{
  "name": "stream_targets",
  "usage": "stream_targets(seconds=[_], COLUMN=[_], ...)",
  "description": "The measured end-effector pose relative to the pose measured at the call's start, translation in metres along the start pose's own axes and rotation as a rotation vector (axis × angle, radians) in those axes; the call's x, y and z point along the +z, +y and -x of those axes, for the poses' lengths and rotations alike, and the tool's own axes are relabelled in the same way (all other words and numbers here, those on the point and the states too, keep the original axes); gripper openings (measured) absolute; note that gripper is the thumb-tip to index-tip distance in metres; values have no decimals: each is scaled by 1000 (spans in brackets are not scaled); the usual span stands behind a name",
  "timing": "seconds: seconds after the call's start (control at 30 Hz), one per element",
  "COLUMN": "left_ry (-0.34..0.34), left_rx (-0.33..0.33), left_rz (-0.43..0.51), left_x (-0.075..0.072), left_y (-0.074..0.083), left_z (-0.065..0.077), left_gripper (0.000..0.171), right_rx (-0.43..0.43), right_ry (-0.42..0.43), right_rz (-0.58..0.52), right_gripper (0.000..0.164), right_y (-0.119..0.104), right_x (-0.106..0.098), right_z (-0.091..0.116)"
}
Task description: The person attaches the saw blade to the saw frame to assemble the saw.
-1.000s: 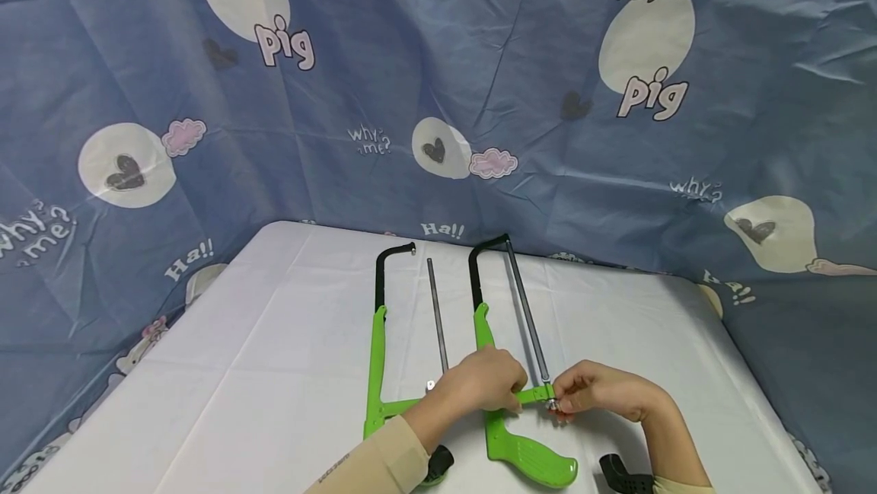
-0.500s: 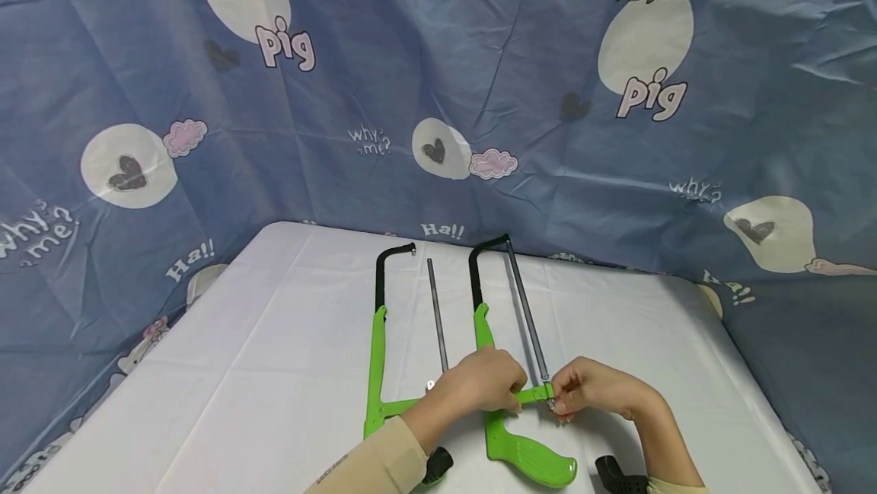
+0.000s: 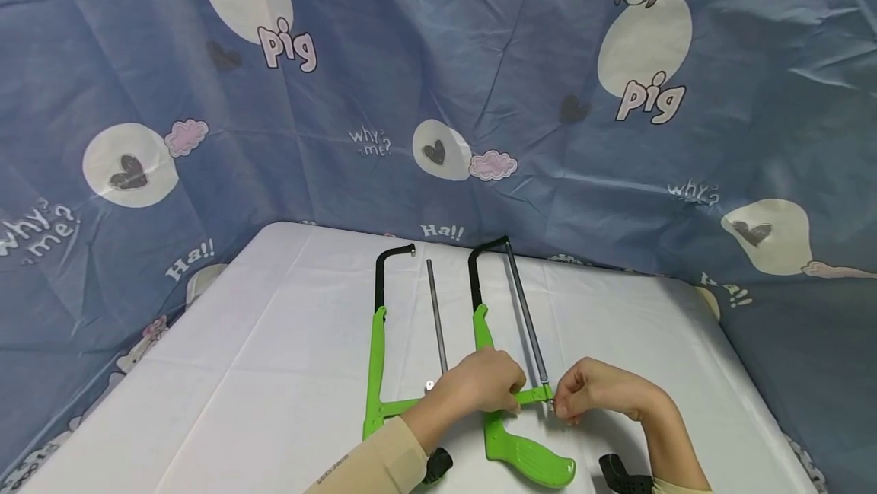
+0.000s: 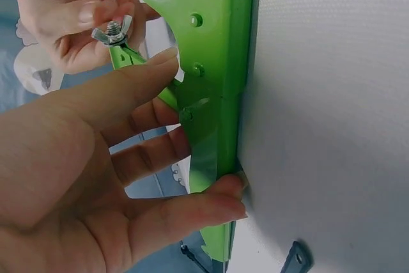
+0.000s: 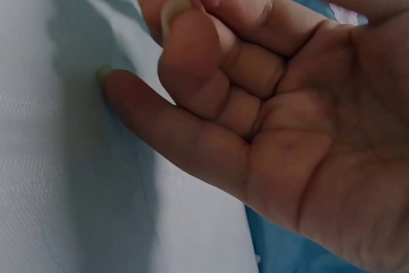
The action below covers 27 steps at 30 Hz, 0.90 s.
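Two hacksaws with green frames lie on the white-covered table. The right hacksaw has its grey blade running from the black front bow to the green crosspiece. My left hand grips this frame where the crosspiece joins it, thumb and fingers on the green metal in the left wrist view. At the crosspiece's end sits a silver wing nut. My right hand pinches there with thumb and index fingertips right at the nut. Its other fingers are curled in the right wrist view.
The left hacksaw lies partly under my left forearm, with a loose blade beside it. A black angled piece shows near my right wrist. Blue printed cloth hangs behind the table's far edge.
My right fingertips have shifted slightly at the wing nut, moving a little to the right. The left hand and both hacksaws stay in nearly the same place.
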<state>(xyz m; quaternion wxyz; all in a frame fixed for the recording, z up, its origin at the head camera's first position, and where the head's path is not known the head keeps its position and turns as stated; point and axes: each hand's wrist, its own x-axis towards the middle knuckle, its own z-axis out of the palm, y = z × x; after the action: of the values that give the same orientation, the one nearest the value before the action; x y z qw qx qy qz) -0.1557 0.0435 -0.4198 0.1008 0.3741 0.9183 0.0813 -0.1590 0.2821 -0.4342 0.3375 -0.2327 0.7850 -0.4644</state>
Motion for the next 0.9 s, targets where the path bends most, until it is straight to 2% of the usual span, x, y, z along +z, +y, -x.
stream_targets(seconds=[0.27,0.6,0.7,0.9], left_ry=[-2,-5,-8,-4], left_rx=[10,15,17,16], left_rz=[-5,11,8,13], left_x=[2,0,0,-1], left_y=[-2,-2,-2,-3], left_z=[-1,0,0,0], left_gripper=[29,26,26,26], right_rx=[73,72,77,56], right_ry=[50,111,103,34], right_rz=[76,94,87,-11], right_gripper=[38,38,36,33], right_y=[-7,-13,-13,-8], right_x=[4,10,10,7], right_z=[-2,-6,-6,-7])
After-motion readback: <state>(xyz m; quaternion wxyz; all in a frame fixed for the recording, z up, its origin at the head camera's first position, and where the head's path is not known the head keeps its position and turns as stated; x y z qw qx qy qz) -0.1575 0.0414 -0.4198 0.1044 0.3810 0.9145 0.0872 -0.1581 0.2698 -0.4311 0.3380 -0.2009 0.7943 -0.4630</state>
